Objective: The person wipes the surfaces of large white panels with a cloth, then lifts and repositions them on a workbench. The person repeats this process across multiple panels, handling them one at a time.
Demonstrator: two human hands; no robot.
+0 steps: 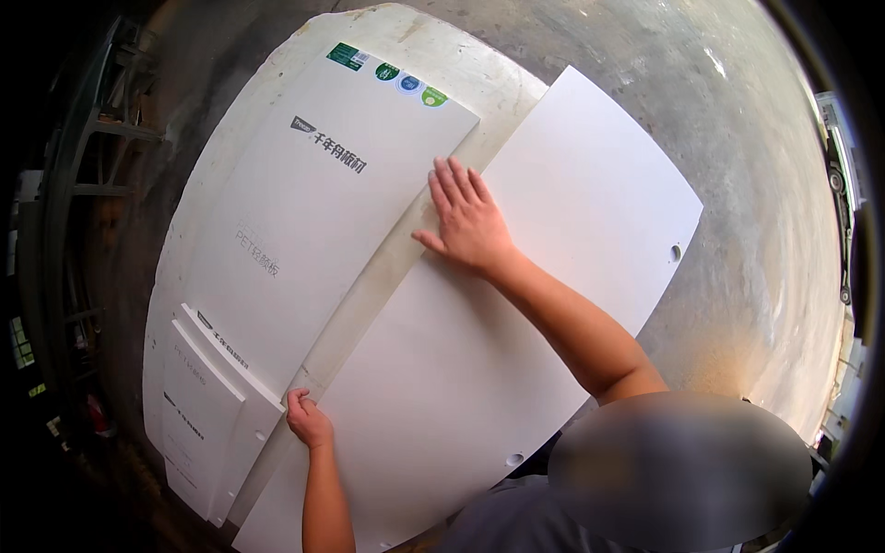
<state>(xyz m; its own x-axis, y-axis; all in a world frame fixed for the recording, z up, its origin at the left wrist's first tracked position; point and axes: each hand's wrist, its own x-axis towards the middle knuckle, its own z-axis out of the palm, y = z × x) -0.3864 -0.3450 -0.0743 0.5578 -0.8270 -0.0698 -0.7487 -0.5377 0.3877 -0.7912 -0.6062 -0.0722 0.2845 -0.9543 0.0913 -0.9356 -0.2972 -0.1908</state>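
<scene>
**Desk:** What do you have from the head camera?

**Operator:** I see two hands on a plain white panel (516, 350) lying across a stack of larger white boards. The right hand (468, 221) lies flat and fully open on the panel's left edge, fingers spread, gripping nothing. The left hand (307, 419) is curled at the same edge, lower down, fingertips tucked against it; I cannot tell whether it really grips the panel or only rests there.

**Desk:** And around it?

**Operator:** Just left of the panel lies a printed board (313, 212) with dark lettering and small round stickers near its top. Two smaller boards (207, 405) overlap its lower end. All of it rests on a bigger pale sheet (406, 46) over a grey concrete floor (737, 184). The panel has two small round holes near its right edge (676, 252). No boxes or bins show.
</scene>
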